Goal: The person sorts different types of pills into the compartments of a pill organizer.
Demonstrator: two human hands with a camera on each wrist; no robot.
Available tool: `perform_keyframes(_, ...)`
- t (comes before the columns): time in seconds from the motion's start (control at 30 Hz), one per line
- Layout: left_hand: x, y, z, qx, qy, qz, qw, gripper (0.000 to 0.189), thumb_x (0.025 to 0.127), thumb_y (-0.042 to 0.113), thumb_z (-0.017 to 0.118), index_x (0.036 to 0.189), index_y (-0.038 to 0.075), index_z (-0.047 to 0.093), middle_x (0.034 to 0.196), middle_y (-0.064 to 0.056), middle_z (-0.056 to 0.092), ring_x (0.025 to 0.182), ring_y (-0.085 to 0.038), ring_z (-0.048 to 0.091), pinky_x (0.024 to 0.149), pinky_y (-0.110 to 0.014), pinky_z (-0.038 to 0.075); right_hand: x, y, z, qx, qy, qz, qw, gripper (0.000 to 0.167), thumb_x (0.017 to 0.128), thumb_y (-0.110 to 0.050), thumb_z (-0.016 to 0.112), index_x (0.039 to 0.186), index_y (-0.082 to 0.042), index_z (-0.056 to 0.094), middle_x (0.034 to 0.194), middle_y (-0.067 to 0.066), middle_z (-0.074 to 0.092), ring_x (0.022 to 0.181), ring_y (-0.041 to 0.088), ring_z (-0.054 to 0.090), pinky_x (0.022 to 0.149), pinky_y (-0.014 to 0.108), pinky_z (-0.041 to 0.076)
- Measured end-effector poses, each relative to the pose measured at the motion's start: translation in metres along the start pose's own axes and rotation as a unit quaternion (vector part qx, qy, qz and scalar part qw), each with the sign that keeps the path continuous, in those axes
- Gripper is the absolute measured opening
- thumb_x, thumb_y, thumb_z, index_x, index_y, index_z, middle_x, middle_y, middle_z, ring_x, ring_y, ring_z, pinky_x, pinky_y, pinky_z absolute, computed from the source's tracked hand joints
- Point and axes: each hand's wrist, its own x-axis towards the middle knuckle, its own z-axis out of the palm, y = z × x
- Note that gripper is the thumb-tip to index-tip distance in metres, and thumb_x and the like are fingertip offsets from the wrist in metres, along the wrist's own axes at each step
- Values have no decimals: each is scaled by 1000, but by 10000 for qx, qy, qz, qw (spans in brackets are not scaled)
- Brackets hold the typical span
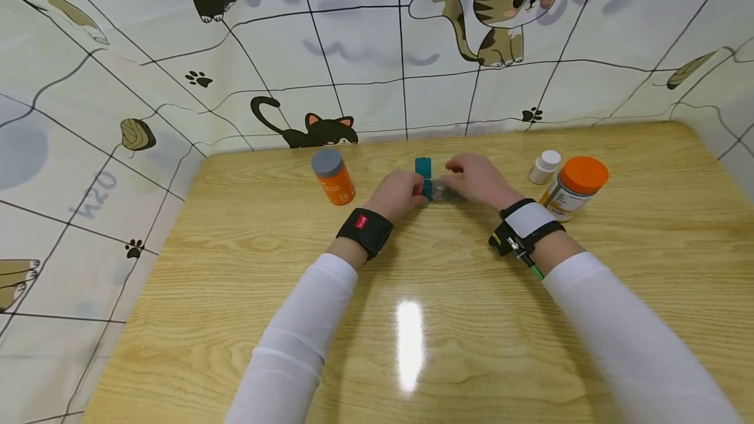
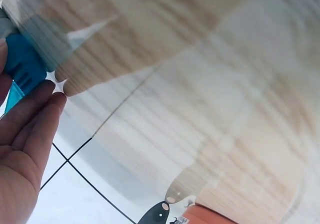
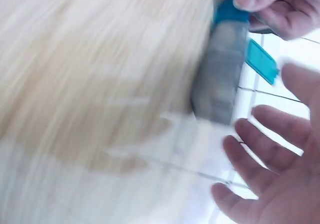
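A small pill box with a grey body (image 3: 220, 69) and a teal end (image 2: 24, 64) lies on the table between my hands. Its teal lid (image 1: 423, 167) stands open, folded away toward the wall. My left hand (image 1: 399, 194) pinches the teal end between thumb and fingers. On the other side, my right hand (image 1: 478, 180) is beside the grey body, its fingers spread and apart from the box in the right wrist view. What the box contains cannot be made out.
An orange bottle with a grey cap (image 1: 334, 176) stands left of my left hand. Past my right wrist are a small white bottle (image 1: 544, 167) and a larger bottle with an orange lid (image 1: 574, 187). A cat-printed sheet (image 1: 365, 44) rises behind the wooden table (image 1: 235, 247).
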Motion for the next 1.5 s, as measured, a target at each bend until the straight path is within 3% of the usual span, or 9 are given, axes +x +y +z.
perform_keyframes(0.2,-1,1,1,46,78,-156,9998,24,87,26,65,72,10,56,66,1,48,63,-13,46,56,-20,31,-22,5,-5,-832,-386,-53,9958,56,86,-23,64,129,9,46,126,29,50,114,41,50,95,50,42)
perform_keyframes(0.67,-4,5,3,7,160,-263,9995,24,87,27,65,72,10,57,66,-1,51,61,-13,47,54,-21,32,-26,8,-1,-543,-352,128,9978,47,89,-16,60,129,7,49,126,26,54,117,40,50,98,50,41)
perform_keyframes(0.87,-13,3,-7,-333,91,-367,9987,31,87,36,63,105,10,66,99,-4,67,82,-15,59,73,-26,48,-33,5,-3,-490,-383,226,9978,56,90,-19,59,135,8,39,130,29,50,119,42,48,97,51,40)
perform_keyframes(1.0,-36,5,-33,-963,577,-593,9919,39,87,38,62,115,10,63,116,-6,64,100,-20,60,84,-33,50,-47,-2,-13,-304,-177,273,9990,66,91,-23,57,142,6,26,138,30,38,124,45,41,99,54,37)
perform_keyframes(1.1,-61,2,-57,-1350,1649,-633,9750,40,88,32,62,118,7,60,119,-10,63,96,-25,63,86,-37,50,-65,-11,-22,-36,96,211,9997,67,92,-24,57,143,4,25,140,29,36,124,45,39,99,56,36)
perform_keyframes(1.27,-93,-20,-85,-2379,3461,-997,9021,44,90,21,60,128,2,48,130,-16,54,112,-27,56,99,-37,42,-101,-30,-28,233,752,-2,9969,59,90,-22,59,139,3,36,129,26,51,115,41,49,93,55,41)
perform_keyframes(1.37,-101,-42,-87,-3194,3556,-1587,8639,57,89,21,61,137,3,35,143,-15,40,134,-24,36,109,-38,32,-117,-38,-23,260,944,-177,9950,49,89,-20,61,131,2,48,120,23,59,108,38,55,88,53,44)
perform_keyframes(1.43,-104,-55,-81,-3468,3213,-2061,8567,70,86,23,64,142,5,26,148,-14,32,139,-23,29,111,-39,29,-123,-42,-18,230,879,-295,9954,43,88,-19,62,124,2,54,116,21,62,104,37,58,86,52,46)
perform_keyframes(1.5,-104,-66,-71,-3565,2759,-2402,8597,79,83,24,68,145,6,21,150,-14,29,141,-24,26,112,-41,28,-125,-45,-13,157,732,-412,9963,38,88,-20,62,119,1,59,114,20,64,102,35,60,85,50,47)
